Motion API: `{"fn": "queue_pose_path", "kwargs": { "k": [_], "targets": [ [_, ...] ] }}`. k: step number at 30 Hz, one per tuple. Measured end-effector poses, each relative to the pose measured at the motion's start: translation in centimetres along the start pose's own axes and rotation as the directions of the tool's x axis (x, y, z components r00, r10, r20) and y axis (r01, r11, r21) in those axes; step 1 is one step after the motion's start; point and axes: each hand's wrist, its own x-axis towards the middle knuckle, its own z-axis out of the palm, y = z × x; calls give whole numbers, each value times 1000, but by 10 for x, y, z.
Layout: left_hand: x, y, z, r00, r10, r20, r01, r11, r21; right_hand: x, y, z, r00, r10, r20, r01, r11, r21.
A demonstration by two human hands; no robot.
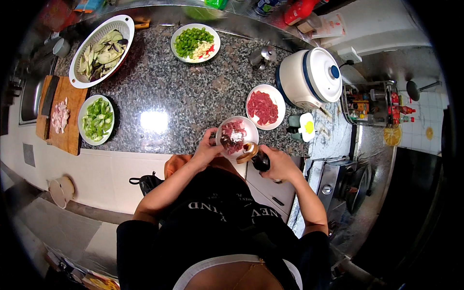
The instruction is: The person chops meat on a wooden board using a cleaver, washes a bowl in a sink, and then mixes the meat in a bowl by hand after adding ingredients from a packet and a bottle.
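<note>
A white bowl (253, 131) holds pieces of raw red meat (233, 130) with white powder and dark liquid on them. My left hand (209, 150) grips the bowl's left rim, thumb and fingers closed on it. In my right hand (280, 165) is a dark bottle (261, 160), tilted so that its brownish-orange top (248, 152) hangs over the bowl's near right edge. Whether liquid is running out cannot be made out. Just beyond, to the right, a white plate (282, 100) carries more raw red meat (263, 108).
Behind the plate stands a white rice cooker (309, 77), beside a small lidded seasoning box (307, 127). Chopped green peppers and garlic fill a far plate (174, 52). To the left are a colander (77, 79) of sliced eggplant, a pepper plate (112, 126) and a cutting board (72, 130) with a cleaver.
</note>
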Motion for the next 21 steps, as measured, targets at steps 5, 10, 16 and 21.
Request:
{"fn": "queue_pose_path", "kwargs": {
  "k": [5,10,16,21],
  "targets": [
    [5,4,-3,997,-61,-45,63,997,52,-12,21,-4,973,-54,-225,101,974,203],
    [0,18,2,989,-65,-130,61,998,-33,-56,67,-9,825,160,-541,97,904,416],
    [14,18,-12,943,112,-314,-141,987,-72,-137,155,-25,384,493,-780,221,771,597],
    [19,11,-13,902,125,-414,-225,953,-203,-127,260,-35,34,526,-850,127,841,526]
  ]
}}
